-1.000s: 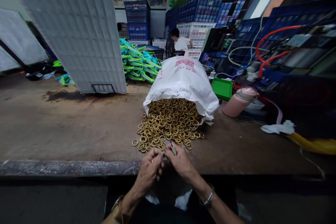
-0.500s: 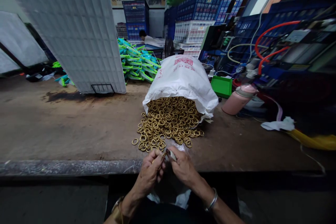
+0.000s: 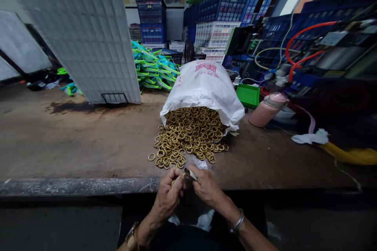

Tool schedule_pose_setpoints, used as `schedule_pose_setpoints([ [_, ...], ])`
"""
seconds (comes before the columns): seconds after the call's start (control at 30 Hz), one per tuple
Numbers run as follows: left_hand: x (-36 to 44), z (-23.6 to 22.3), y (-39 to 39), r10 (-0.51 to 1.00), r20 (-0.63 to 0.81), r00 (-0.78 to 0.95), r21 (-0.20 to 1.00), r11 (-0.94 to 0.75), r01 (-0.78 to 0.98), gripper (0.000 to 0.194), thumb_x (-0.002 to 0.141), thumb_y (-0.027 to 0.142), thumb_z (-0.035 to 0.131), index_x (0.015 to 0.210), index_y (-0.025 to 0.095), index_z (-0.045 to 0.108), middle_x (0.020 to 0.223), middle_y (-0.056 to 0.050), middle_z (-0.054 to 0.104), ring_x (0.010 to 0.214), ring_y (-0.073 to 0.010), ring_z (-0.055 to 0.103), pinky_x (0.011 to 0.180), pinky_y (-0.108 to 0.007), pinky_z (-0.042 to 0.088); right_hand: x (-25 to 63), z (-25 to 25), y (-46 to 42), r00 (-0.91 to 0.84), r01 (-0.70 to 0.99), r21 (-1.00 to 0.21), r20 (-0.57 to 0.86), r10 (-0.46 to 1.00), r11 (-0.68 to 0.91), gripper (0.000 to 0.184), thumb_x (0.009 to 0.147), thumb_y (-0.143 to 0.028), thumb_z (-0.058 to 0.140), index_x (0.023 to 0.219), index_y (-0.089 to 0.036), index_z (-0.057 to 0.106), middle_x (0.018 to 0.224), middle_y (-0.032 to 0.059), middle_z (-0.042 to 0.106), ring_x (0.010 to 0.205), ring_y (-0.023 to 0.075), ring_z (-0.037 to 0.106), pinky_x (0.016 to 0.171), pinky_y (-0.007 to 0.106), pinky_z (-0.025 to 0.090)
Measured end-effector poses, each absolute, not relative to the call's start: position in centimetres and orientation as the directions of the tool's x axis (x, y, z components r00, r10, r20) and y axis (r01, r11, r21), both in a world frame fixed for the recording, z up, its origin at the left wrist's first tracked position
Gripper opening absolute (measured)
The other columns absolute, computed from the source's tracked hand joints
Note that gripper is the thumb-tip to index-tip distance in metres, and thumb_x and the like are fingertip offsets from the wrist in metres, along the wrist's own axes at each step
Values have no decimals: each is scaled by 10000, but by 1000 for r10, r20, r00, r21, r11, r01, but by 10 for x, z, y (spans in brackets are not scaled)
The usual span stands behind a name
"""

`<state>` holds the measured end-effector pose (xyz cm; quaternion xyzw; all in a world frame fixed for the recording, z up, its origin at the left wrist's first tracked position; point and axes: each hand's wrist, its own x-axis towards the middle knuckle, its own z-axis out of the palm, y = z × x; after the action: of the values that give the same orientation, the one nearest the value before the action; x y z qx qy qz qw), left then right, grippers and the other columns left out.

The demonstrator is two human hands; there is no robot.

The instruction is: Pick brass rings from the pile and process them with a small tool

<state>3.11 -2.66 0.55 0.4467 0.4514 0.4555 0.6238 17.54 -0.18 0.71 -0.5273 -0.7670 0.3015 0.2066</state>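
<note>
My left hand is closed in a pinch at the table's front edge, on a brass-coloured ring that the fingers mostly cover. In my right hand is a small tool with a pale handle and a dark end. That dark end meets the ring at the left fingertips; the exact kind of tool cannot be made out. Just beyond both hands, a heap of brass-coloured rings spills from the mouth of a white woven sack lying on its side.
The brown table carries a grey padded panel at left and a green and turquoise pile behind. To the right stand a pink bottle, a green tray and a machine with red hoses. Blue crates are stacked farther back.
The tool's dark end has turned slightly and shows more clearly between my hands. A person who was visible at the back by the crates is out of sight. The sack and heap look unchanged.
</note>
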Motion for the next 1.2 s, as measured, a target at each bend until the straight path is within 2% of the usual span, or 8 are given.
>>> schedule_pose_setpoints([
  [0.2,32,2,-24,970,-175,166,962,205,-182,282,763,450,509,713,186,423,538,65,427,417,-46,360,398,-156,267,173,12,-8,-386,705,-631,42,922,324,270,628,-44,345,782,-206,495,602,-23,516,563,119,469,541,208,268],
  [0.43,30,-5,-25,982,-120,149,973,146,-179,287,750,452,530,719,178,451,521,61,429,430,-52,366,426,-164,289,168,12,-12,-385,772,-560,-34,922,301,309,627,-44,358,852,-196,506,641,-5,555,596,128,496,558,220,258],
  [0.53,29,-2,-26,970,-177,166,964,205,-171,299,742,470,528,732,182,447,549,54,464,418,-45,370,393,-154,264,167,11,-9,-379,801,-523,-66,923,291,299,643,-48,365,858,-195,512,657,1,574,604,129,508,550,221,250],
  [0.67,27,8,-34,937,-271,220,932,313,-183,301,743,476,522,729,188,434,539,65,466,378,-32,355,348,-136,230,173,3,2,-285,889,-401,-100,953,223,285,677,-60,379,888,-186,523,679,24,605,603,137,523,534,232,236],
  [0.8,26,14,-41,880,-333,338,829,444,-339,299,735,467,547,732,196,420,540,69,475,361,-28,359,329,-130,236,180,-9,18,-155,935,-329,-44,987,133,241,724,-68,380,870,-186,530,665,29,608,589,136,526,529,240,230],
  [0.93,24,9,-37,891,-338,304,716,453,-531,313,738,476,540,734,179,440,660,25,529,401,-26,377,321,-128,236,172,-15,36,-101,932,-346,50,994,112,151,789,-120,398,832,-189,525,669,20,610,606,132,540,543,241,236],
  [1.07,19,5,-30,896,-335,292,711,443,-545,277,758,409,543,712,144,478,715,-18,553,419,-23,386,325,-136,239,154,-11,50,-74,941,-329,42,996,84,105,839,-223,421,882,-196,513,749,37,637,679,148,581,557,241,253],
  [1.2,13,5,-26,885,-339,318,634,465,-617,209,731,339,588,811,189,467,678,19,534,423,-33,404,331,-129,214,143,-7,58,-49,961,-271,6,999,48,110,849,-260,417,896,-198,495,777,61,651,700,177,607,550,251,264],
])
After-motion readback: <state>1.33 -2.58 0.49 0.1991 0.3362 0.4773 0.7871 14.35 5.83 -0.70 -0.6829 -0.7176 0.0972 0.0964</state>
